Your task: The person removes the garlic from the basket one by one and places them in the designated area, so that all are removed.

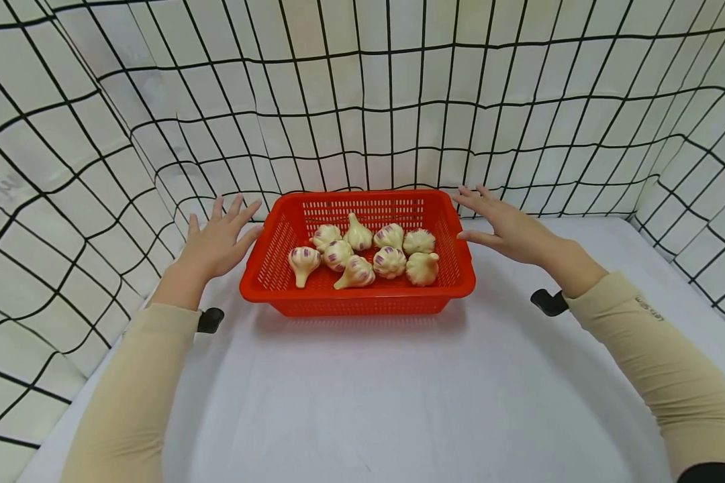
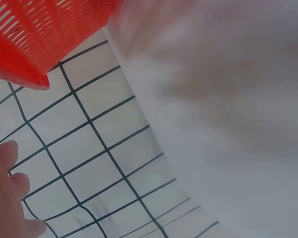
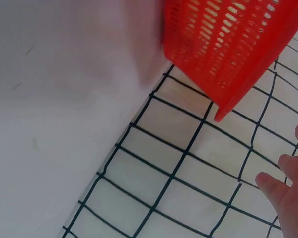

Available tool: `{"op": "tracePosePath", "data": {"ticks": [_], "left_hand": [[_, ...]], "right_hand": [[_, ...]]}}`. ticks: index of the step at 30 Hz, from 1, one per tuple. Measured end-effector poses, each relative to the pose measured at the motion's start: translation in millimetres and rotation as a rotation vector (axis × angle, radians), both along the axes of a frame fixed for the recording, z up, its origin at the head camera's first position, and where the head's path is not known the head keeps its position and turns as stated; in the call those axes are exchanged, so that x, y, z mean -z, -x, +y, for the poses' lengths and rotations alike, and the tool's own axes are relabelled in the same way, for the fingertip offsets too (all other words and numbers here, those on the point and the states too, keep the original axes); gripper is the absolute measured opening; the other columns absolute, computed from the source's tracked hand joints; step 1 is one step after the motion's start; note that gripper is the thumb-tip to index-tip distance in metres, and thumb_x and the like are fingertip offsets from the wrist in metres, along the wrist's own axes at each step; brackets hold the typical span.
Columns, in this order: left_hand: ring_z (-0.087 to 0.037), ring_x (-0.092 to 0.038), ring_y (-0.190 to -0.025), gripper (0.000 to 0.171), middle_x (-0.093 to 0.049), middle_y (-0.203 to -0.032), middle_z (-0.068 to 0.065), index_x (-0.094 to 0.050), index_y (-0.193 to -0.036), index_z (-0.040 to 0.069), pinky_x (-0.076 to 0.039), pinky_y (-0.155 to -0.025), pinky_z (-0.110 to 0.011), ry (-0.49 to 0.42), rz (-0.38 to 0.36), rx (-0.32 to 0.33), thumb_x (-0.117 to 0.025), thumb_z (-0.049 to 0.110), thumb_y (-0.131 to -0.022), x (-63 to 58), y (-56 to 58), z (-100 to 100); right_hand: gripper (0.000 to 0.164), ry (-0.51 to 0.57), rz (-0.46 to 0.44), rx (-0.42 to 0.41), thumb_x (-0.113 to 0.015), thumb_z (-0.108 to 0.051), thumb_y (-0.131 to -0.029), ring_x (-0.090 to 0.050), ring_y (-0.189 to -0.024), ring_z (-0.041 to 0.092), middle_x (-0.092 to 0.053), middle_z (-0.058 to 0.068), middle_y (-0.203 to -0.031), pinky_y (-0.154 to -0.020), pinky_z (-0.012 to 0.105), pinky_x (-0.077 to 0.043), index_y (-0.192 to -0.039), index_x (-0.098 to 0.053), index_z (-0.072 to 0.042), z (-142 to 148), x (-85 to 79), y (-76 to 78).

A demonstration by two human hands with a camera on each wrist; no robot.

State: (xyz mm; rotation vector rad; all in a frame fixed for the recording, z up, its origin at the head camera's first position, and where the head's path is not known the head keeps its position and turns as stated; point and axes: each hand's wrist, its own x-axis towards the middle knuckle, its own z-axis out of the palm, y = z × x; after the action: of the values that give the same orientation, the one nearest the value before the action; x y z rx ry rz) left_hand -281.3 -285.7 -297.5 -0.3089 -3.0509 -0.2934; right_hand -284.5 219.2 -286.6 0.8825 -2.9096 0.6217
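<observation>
A red plastic basket (image 1: 362,305) with slotted walls stands on the white surface, holding several garlic bulbs (image 1: 389,262) with purple streaks. To its left is my left hand (image 1: 215,241), fingers spread and holding nothing, the thumb close to the rim. On the other side my right hand (image 1: 507,228) reaches toward the right rim with its fingers extended and nothing in its grasp. Whether either hand touches the rim I cannot tell. In the left wrist view, fingertips (image 2: 7,153) show apart from the basket (image 2: 49,34); the right wrist view likewise shows fingers (image 3: 273,188) below the basket (image 3: 228,54).
Black wire grid (image 1: 393,107) over pale panels rises behind the basket and along both sides. A white cloth-like surface (image 1: 362,396) extends in front of the basket. Small black devices (image 1: 210,320) are strapped at both wrists.
</observation>
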Motion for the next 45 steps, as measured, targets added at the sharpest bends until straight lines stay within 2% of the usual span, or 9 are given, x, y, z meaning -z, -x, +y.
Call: {"op": "tracePosePath", "data": {"ticks": [7, 11, 14, 19, 27, 33, 38, 41, 45], "left_hand": [[-0.047, 0.011, -0.153, 0.068, -0.003, -0.17, -0.02, -0.014, -0.166, 0.022, 0.016, -0.109, -0.075, 0.01, 0.005, 0.018, -0.032, 0.053, -0.109, 1.3, -0.7, 0], [-0.046, 0.011, -0.153, 0.068, -0.004, -0.17, -0.02, -0.017, -0.166, 0.02, 0.015, -0.11, -0.075, 0.023, -0.012, 0.03, -0.032, 0.054, -0.108, 3.0, -1.8, 1], [-0.046, 0.011, -0.153, 0.069, -0.006, -0.17, -0.02, -0.018, -0.166, 0.02, 0.016, -0.11, -0.075, 0.027, -0.028, 0.037, -0.032, 0.054, -0.108, 5.2, -3.0, 0], [-0.045, 0.01, -0.154, 0.069, -0.01, -0.17, -0.019, -0.018, -0.166, 0.022, 0.019, -0.109, -0.073, 0.024, -0.041, 0.052, -0.035, 0.055, -0.107, 8.9, -3.3, -1], [-0.045, 0.008, -0.154, 0.068, -0.014, -0.169, -0.018, -0.02, -0.165, 0.023, 0.023, -0.108, -0.072, 0.029, -0.054, 0.08, -0.035, 0.055, -0.107, 14.3, -2.0, -4], [-0.044, 0.007, -0.154, 0.068, -0.017, -0.17, -0.014, -0.022, -0.165, 0.024, 0.025, -0.108, -0.07, 0.025, -0.06, 0.084, -0.033, 0.057, -0.107, 16.4, -1.0, -6], [-0.045, 0.006, -0.154, 0.067, -0.018, -0.17, -0.012, -0.024, -0.165, 0.024, 0.026, -0.108, -0.069, 0.022, -0.068, 0.099, -0.031, 0.058, -0.107, 15.5, 0.4, -6], [-0.045, 0.005, -0.154, 0.067, -0.019, -0.17, -0.011, -0.025, -0.165, 0.024, 0.025, -0.108, -0.069, 0.02, -0.064, 0.107, -0.031, 0.058, -0.107, 15.0, 0.8, -5], [-0.045, 0.003, -0.154, 0.067, -0.019, -0.17, -0.011, -0.025, -0.165, 0.024, 0.022, -0.109, -0.071, 0.025, -0.069, 0.106, -0.033, 0.058, -0.107, 15.0, 1.8, -5]], "right_hand": [[0.078, 0.009, -0.036, -0.039, -0.071, -0.027, -0.098, -0.003, -0.157, 0.034, -0.018, 0.01, -0.17, -0.11, 0.067, -0.035, -0.163, -0.03, -0.013, -16, -2.4, -1.9], [0.078, -0.008, -0.046, -0.073, -0.072, -0.03, -0.097, -0.005, -0.157, 0.036, -0.019, 0.009, -0.17, -0.111, 0.064, -0.036, -0.162, -0.032, -0.014, -26, -1.5, -3.2], [0.078, -0.024, -0.046, -0.108, -0.073, -0.034, -0.096, -0.008, -0.157, 0.034, -0.022, 0.007, -0.169, -0.115, 0.061, -0.033, -0.162, -0.034, -0.016, -32, -1.1, -4.1], [0.071, -0.053, -0.04, -0.15, -0.076, -0.03, -0.095, -0.021, -0.154, 0.033, -0.032, 0.008, -0.166, -0.115, 0.06, -0.034, -0.157, -0.044, -0.015, -40, -0.5, -3.6], [0.067, -0.095, -0.088, -0.204, -0.079, -0.033, -0.092, -0.043, -0.143, 0.035, -0.045, 0.013, -0.158, -0.112, 0.056, -0.04, -0.152, -0.052, -0.017, -51, 1.9, -1.8], [0.069, -0.117, -0.125, -0.239, -0.083, -0.033, -0.088, -0.058, -0.124, 0.031, -0.058, 0.011, -0.146, -0.102, 0.049, -0.051, -0.149, -0.056, -0.016, -62, 2.6, 0.3], [0.064, -0.127, -0.147, -0.268, -0.084, -0.028, -0.088, -0.061, -0.107, 0.025, -0.063, 0.01, -0.14, -0.091, 0.041, -0.055, -0.145, -0.059, -0.013, -70, 4.6, 4.6], [0.06, -0.141, -0.157, -0.284, -0.083, -0.024, -0.088, -0.062, -0.106, 0.024, -0.065, 0.012, -0.136, -0.091, 0.04, -0.055, -0.143, -0.061, -0.013, -74, 5.8, 7.5], [0.058, -0.161, -0.214, -0.265, -0.082, -0.018, -0.089, -0.06, -0.112, 0.025, -0.065, 0.012, -0.134, -0.094, 0.042, -0.055, -0.143, -0.061, -0.013, -80, 6.8, 10.0]]}}
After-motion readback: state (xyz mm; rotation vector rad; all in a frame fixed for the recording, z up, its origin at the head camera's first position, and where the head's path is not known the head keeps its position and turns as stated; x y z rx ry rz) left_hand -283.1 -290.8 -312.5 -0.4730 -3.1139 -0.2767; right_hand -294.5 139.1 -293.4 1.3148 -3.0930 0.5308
